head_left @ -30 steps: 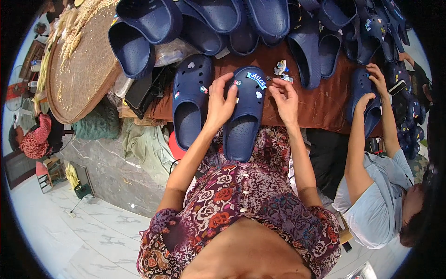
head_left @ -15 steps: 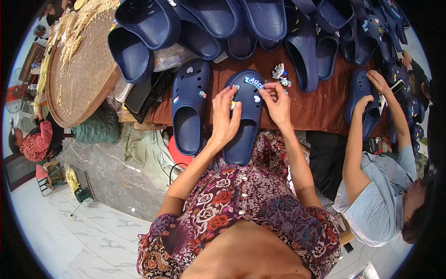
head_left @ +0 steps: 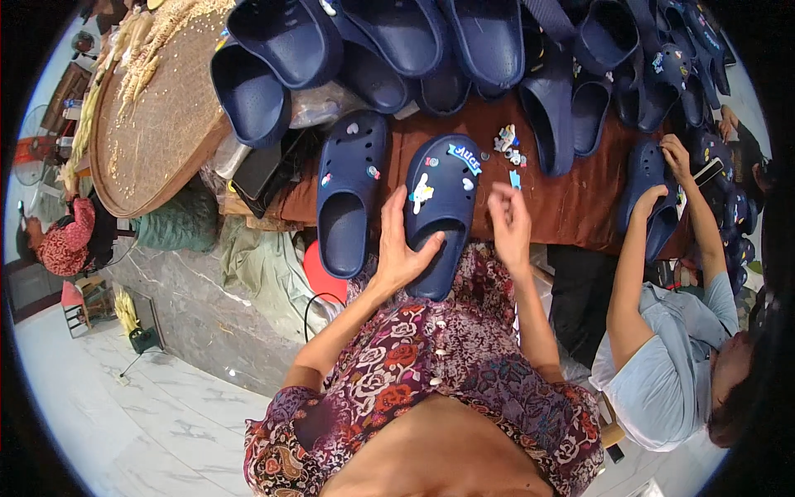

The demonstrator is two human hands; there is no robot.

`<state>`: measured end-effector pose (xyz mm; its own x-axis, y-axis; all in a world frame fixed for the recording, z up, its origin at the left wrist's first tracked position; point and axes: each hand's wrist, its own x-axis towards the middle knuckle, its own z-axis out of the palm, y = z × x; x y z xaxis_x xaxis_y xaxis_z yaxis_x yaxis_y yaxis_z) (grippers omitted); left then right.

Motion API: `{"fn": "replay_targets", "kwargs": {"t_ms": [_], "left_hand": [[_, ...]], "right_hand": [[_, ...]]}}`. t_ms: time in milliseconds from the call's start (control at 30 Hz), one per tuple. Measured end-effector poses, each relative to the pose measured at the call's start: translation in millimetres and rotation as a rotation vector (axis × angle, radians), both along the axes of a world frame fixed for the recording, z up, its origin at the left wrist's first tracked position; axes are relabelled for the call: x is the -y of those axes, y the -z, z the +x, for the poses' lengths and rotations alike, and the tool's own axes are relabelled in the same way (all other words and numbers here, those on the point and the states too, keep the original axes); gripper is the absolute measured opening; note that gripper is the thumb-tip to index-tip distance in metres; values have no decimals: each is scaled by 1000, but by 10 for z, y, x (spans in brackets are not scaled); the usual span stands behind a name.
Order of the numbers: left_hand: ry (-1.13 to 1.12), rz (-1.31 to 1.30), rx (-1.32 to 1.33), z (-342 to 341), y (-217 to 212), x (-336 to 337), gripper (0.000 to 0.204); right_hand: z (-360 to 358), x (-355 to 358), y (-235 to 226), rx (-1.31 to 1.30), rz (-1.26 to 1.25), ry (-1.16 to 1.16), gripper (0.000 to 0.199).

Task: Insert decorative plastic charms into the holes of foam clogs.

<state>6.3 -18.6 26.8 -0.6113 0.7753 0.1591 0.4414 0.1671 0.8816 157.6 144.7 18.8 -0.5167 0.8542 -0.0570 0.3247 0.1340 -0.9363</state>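
By the left fingers (head_left: 394, 212), navy clog (head_left: 447, 199) with colourful charms (head_left: 421, 193).

A bright tiled room around a table (head_left: 551, 207) spread with reddish-brown cloth.

Grey-veined white floor tiles (head_left: 157, 414) cover the near left, palest toward the left edge; a darker grey veined stone surface (head_left: 203, 302) lies between them and the table. Farther left are a small red-backed chair (head_left: 73, 293) and a dark panel (head_left: 27, 288). A wooden seat (head_left: 612, 434) shows partly at near right.

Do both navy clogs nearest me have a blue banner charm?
No, only the right clog bears a blue banner charm; the left clog shows smaller charms without any banner.
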Motion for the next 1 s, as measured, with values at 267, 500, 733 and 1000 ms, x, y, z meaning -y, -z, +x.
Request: {"fn": "replay_targets", "kwargs": {"t_ms": [267, 500, 733, 1000], "left_hand": [[-13, -3, 53, 94, 275, 59, 77], [-87, 192, -38, 122, -43, 1, 83], [5, 357, 14, -226, -645, -395, 82], [-234, 399, 49, -989, -1032, -1215, 62]], "right_hand": [[252, 821, 100, -7, -282, -223, 57], [304, 925, 317, 8, -8, -416, 75], [14, 682, -125, -195, -91, -200, 54], [-144, -3, -457, -305, 47, -124, 57]]}}
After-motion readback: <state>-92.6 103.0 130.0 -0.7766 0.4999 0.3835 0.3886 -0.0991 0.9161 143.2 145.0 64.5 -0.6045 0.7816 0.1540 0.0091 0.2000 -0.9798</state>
